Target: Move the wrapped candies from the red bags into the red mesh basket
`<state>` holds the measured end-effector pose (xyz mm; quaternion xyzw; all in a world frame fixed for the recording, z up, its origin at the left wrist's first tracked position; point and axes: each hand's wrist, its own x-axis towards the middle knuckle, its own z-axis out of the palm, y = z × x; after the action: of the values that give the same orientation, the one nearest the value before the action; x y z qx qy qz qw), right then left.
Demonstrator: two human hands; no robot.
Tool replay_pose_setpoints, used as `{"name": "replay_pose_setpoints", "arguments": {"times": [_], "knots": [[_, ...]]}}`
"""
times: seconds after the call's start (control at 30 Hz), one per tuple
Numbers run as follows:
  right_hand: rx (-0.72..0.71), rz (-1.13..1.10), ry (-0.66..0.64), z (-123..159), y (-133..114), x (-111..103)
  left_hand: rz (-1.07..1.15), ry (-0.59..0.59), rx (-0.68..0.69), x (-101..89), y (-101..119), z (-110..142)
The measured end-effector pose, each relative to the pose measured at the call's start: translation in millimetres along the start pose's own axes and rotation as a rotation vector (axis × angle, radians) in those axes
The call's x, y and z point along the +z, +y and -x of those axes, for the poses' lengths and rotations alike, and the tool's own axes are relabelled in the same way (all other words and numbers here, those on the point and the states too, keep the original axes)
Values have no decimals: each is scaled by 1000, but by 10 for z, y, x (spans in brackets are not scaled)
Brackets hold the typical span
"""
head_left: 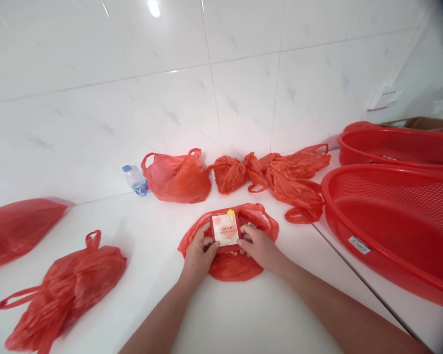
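Note:
Both my hands hold a small square card (225, 230) with a red border, a pale printed face and a yellow flower-shaped clip at its top right. My left hand (199, 248) grips its left edge, thumb at the lower corner. On the opposite edge, my right hand (257, 246) pinches the card near its lower right corner. Directly beneath lies an open red plastic bag (236, 270), its mouth spread wide. Small pale items show inside the bag, too small to name.
Behind stand a full red bag (179, 177), a knotted red bag (229, 174), another tied bag (293, 182) and a water bottle (136, 182). Red plastic baskets (384, 265) fill the right side. A tied red bag (74, 285) lies left, near another red bag (18, 231).

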<state>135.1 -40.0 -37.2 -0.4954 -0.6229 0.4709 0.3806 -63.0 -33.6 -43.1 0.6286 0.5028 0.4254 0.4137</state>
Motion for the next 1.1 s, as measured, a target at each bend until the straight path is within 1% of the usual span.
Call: {"name": "replay_pose_setpoints", "arguments": {"times": [0.1,0.27,0.47,0.57,0.73,0.9,1.1], "knots": [[6,3,-5,3,-15,-5,15,-29,-34,-1,22,11],[49,7,-14,-13,2,-9,3,-24,-55,-8,49,9],[58,-29,-32,-4,-5,-11,24,-32,-84,1,90,-3],[49,-4,-34,0,-11,-22,12,-24,-100,3,110,3],[26,62,-30,9,-30,-37,-4,-25,-105,2,118,11],[32,65,-26,23,-59,-31,-7,-27,-89,-3,92,13],[31,51,-31,23,-23,-31,2,-37,-92,-10,74,17]]}}
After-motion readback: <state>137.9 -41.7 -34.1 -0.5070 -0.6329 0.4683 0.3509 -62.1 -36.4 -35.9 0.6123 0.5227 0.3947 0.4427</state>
